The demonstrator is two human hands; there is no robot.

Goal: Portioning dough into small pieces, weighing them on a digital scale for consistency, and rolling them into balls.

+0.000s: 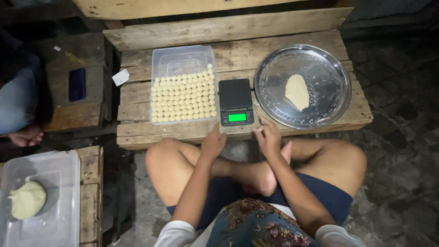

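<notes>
Both hands held at bench edge below small black digital scale point(236, 101): left hand point(214, 143) loosely curled, right hand point(269, 136) fingers pinched together, contents cannot be told. Clear box of small dough balls point(184, 97) sits left of scale; dough piece point(297, 92) lies on round steel tray point(329, 59) to its right.

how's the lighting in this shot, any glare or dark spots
Head view: light falls from above onto the wooden bench, while the edges and floor sink into darkness; the metal tray shows soft glare on its rim; the scale display glows bright green; the left hand and right hand are slightly soft; the dough balls look sharp.
</notes>
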